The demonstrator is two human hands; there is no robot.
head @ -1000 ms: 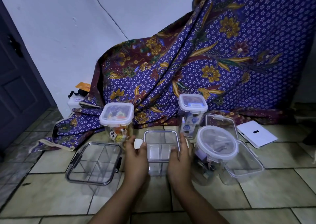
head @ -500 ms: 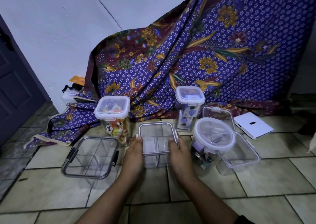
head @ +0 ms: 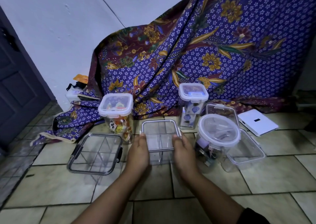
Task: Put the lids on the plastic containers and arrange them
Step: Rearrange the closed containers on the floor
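Observation:
A clear square container (head: 159, 136) with a white-clipped lid stands on the tiled floor in the middle. My left hand (head: 138, 151) presses its left side and my right hand (head: 183, 151) its right side, fingers on the lid's edge. Left of it sits a larger clear divided container (head: 96, 153) with dark clips. Behind stand a lidded jar of colourful sweets (head: 118, 114) and a tall lidded jar (head: 192, 104). To the right a round lidded jar (head: 217, 138) stands in front of a clear rectangular container (head: 244, 152).
A purple floral cloth (head: 196, 52) drapes down the wall behind the containers. A white flat box (head: 258, 123) lies at the right. A dark door (head: 18, 90) stands at the left, with a small white box (head: 73, 95) by the wall.
My hands have slid back along the middle container's sides toward me; the white clip seen at its left is now folded against the lid. The camera tilted down slightly.

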